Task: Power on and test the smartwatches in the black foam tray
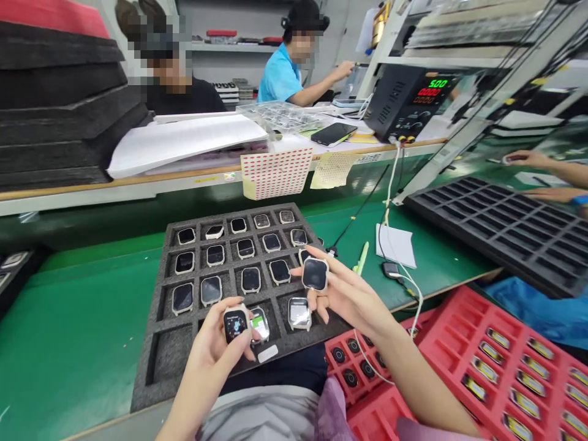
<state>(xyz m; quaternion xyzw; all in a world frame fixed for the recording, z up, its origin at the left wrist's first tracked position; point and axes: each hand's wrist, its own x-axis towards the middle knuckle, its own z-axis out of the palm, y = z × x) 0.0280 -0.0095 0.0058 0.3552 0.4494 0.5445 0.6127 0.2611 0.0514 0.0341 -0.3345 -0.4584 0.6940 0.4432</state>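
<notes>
My left hand [220, 343] is closed around a smartwatch case [236, 324] whose screen is lit with a dial. Held between the fingers of my right hand [351, 294] is another smartwatch case [315, 274] with a dark screen, above the tray's right side. Beneath both hands lies a dark grey foam tray [172, 355] with rows of strapless watch cases in its pockets. Beside my left fingers, a watch with a green and white screen [260, 324] is partly covered. A watch with a pale lit screen [299, 312] sits in the front row. A white label [267, 353] is at the tray's front edge.
Red trays [459, 331] with parts stand low at the right. A black slotted tray [505, 226] lies beyond them, near another person's hands. A power supply [408, 101], phone [334, 134] and stacked foam [59, 110] occupy the shelf. A white cable [390, 190] hangs down by a notepad [395, 245].
</notes>
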